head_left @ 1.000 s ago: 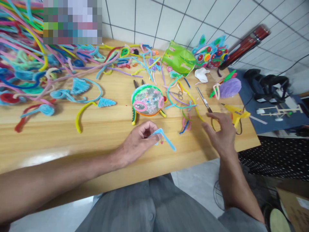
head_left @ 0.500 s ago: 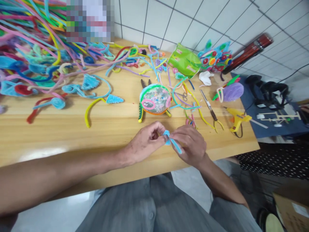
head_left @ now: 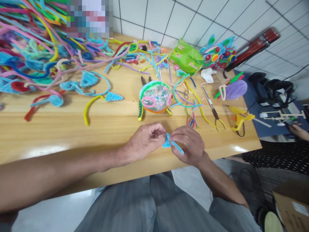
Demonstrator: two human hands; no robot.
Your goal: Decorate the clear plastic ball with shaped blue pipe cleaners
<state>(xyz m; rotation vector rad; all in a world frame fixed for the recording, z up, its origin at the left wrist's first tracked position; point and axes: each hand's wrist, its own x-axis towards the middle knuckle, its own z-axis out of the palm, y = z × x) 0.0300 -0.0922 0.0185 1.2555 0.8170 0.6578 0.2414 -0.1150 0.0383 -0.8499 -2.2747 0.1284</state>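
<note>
Both hands meet over the front part of the table, pinching a light-blue pipe cleaner [head_left: 178, 148] that is bent into a folded bit at one end. My left hand [head_left: 147, 140] grips the folded end between thumb and fingers. My right hand [head_left: 189, 143] is closed on it from the other side, and the straight tail sticks out below those fingers. Just beyond the hands sits a round decorated piece [head_left: 156, 96] with a green and orange rim and pink ovals. Pliers lie partly under it, their yellow-green handle [head_left: 140, 112] showing at its left.
Pipe cleaners [head_left: 36, 61] are heaped at the left. A blue cone shape [head_left: 114, 96] and a yellow pipe cleaner [head_left: 86, 112] lie nearer. To the right are a yellow glue gun [head_left: 238, 117], scissors [head_left: 185, 94], a green packet [head_left: 185, 57] and a red flask [head_left: 254, 48]. Another person's hand [head_left: 299, 130] shows far right.
My right hand came from beside the glue gun at the right to join my left hand on the blue pipe cleaner. Its folded part has shifted slightly. Another person's hand appeared at the right.
</note>
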